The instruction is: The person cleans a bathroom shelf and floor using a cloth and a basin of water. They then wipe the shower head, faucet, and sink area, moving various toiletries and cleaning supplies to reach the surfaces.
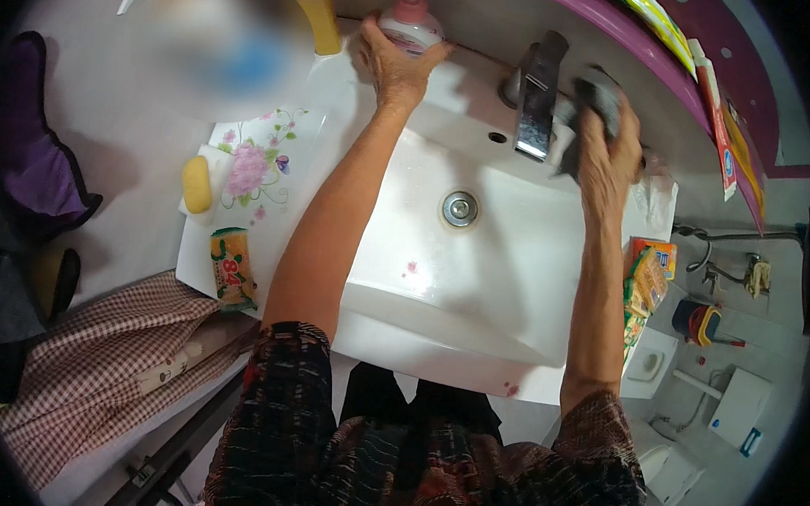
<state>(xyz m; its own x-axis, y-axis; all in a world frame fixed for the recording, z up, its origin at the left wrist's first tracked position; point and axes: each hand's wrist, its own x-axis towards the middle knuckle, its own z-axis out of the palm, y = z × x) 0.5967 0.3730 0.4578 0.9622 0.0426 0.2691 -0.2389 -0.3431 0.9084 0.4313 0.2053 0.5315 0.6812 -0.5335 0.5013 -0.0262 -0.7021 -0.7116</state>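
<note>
At the back rim of the white sink (401, 331), my left hand (400, 77) is wrapped round a white pump bottle (414, 35) with a pink top. My right hand (609, 154) grips a dark grey cloth (598, 91), bunched up to the right of the chrome faucet (539, 95). The cloth hangs partly below my fingers, close to the faucet but whether it touches is unclear. A round metal drain (459, 210) sits in the basin between my arms.
Left of the basin are a yellow soap bar (196, 184), a wrapped soap pack (232, 269) and a gold-capped yellow bottle (318, 15). Orange and green packets (644, 282) lie on the right rim. A pink shelf (635, 50) with toothpaste (714, 118) overhangs the back right.
</note>
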